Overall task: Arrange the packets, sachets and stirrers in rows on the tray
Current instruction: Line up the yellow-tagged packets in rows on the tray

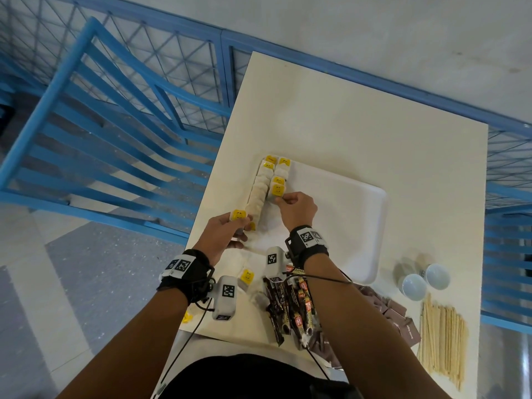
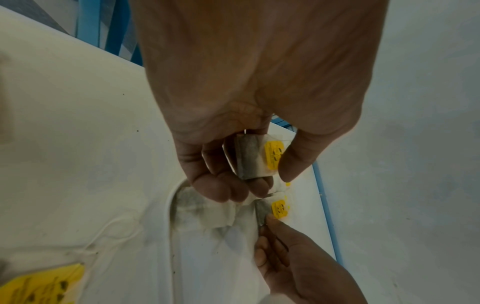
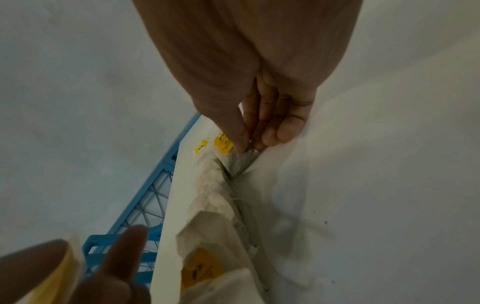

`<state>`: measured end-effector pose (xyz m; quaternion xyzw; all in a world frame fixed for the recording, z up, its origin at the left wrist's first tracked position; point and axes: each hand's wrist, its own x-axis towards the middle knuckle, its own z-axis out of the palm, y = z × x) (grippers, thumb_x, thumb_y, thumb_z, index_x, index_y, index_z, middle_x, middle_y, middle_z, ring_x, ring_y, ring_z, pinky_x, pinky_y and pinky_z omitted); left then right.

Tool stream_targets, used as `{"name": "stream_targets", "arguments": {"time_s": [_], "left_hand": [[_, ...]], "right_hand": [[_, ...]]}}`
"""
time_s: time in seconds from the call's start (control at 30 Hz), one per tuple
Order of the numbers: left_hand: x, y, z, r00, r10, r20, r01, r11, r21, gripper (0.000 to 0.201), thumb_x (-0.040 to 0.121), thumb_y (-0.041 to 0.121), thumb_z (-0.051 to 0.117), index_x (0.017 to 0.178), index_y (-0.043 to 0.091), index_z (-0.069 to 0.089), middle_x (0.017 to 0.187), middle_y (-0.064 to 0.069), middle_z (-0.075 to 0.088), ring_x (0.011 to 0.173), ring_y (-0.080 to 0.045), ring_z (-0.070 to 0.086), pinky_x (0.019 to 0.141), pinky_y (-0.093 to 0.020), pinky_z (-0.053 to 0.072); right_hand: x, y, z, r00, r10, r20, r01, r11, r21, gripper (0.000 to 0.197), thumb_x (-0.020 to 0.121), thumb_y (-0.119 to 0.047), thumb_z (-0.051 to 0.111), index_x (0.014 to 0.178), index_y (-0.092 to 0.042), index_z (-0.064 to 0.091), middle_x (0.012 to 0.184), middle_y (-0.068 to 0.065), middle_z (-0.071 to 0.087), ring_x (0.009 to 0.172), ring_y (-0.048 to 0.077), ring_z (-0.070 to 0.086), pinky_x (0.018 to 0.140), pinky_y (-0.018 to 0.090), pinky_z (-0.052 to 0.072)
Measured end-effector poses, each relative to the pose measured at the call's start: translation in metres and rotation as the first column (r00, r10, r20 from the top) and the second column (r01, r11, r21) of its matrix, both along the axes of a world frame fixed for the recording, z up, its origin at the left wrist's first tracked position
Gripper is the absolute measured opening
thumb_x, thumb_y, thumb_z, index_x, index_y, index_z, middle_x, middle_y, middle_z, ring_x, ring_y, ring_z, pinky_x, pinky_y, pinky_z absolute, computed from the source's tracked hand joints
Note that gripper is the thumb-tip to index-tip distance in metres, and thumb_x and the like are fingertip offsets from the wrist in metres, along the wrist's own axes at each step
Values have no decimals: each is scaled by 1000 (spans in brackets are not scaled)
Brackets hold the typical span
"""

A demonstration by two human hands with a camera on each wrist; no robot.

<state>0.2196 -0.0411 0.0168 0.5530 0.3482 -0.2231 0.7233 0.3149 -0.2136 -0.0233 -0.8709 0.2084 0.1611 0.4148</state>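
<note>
Blue railings and a pale floor frame the cream counter (image 1: 345, 116) where you work, with the white tray (image 1: 345, 211) set near its middle. Two rows of tea bags (image 1: 260, 191) with yellow tags run along the tray's left edge, the second row shorter than the first.

Your right hand (image 1: 296, 210) sits at the near end of that second row, its fingers (image 3: 241, 135) narrowed to a pinch on the tea bag being placed (image 3: 240, 162), which stands on edge against its neighbours. Your left hand (image 1: 227, 234) hovers just beside the tray's near left corner, its fingers (image 2: 223, 185) curled round a spare tea bag (image 2: 253, 157) with the thumb on the yellow tag.

Still off the tray on the counter are a loose tea bag (image 1: 247, 277), the dark stick sachets (image 1: 290, 306), the brown packets (image 1: 400, 312) and the wooden stirrers (image 1: 442, 338), with two pale blue bowls (image 1: 426, 280) beside them.

Judging from this, the risk lies in the row itself. The bags lean on each other, so a hard push from your right hand could topple or fan out the ones behind. Strings and tags may snag on your fingers as you let go and drag a bag out of line. Your right forearm hangs above the stick sachets, and a low sweep could scatter them.
</note>
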Motion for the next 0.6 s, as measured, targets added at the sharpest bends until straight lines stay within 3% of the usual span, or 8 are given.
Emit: {"name": "stream_targets", "arguments": {"time_s": [0.23,0.4,0.47,0.53,0.6], "left_hand": [[-4,-1,-2,1000,-5,28,5,1000,-21,21,100,-3,54,115,0,68,92,-13,69,68,-22,64,56,-29,56],[-7,-3,-4,995,-38,92,40,999,-18,16,102,-6,50,113,-1,61,99,-15,73,76,-26,68,62,-34,58],[-7,-5,-4,993,-51,110,52,999,-6,16,102,-6,52,113,1,60,99,-13,76,77,-25,70,62,-33,57],[-8,-7,-2,990,-73,120,72,997,12,17,101,-5,54,116,1,58,99,-10,78,78,-24,70,61,-31,54],[-8,-9,-1,987,-105,123,102,994,32,19,100,-4,56,117,3,59,98,-9,79,79,-23,70,60,-30,50]], "right_hand": [[-4,-3,5,1000,-10,4,10,1000,6,29,82,-33,82,101,-12,73,80,-8,66,85,15,64,81,24,45],[-20,-7,14,998,-14,55,12,999,34,18,89,-23,72,106,-16,69,81,-12,64,83,14,65,80,27,48],[-28,-7,19,995,48,89,-54,997,60,12,91,-23,69,103,-20,70,85,-14,65,80,7,63,78,22,48],[-36,-5,27,982,162,97,-173,979,112,8,93,-25,68,101,-23,70,90,-14,68,80,-3,61,72,8,42],[-42,-1,34,953,286,98,-300,933,197,13,95,-30,68,103,-22,73,94,-11,71,81,-7,62,71,4,42]]}}
